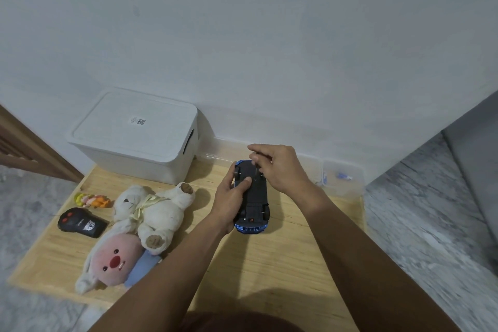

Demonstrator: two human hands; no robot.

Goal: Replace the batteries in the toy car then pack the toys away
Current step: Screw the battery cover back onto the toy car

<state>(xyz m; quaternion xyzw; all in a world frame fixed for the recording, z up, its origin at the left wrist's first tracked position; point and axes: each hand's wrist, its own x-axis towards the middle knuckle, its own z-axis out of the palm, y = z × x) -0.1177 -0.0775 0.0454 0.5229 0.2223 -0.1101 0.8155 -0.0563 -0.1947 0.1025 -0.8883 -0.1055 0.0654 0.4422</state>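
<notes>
A blue toy car (256,198) lies upside down on the wooden table (269,264), its black underside facing up. My left hand (230,198) grips the car's left side, thumb pressed on the underside. My right hand (275,167) hovers over the car's far end with fingers pinched on a thin dark tool, probably a small screwdriver, touching the underside. A closed white storage box (134,135) stands at the back left against the wall.
Left of the car lie a white teddy bear (156,210), a pink plush (113,259), a black remote control (80,222) and a small orange figure (93,200). A clear plastic container (341,178) holding small items sits at the back right. Marble floor surrounds the table.
</notes>
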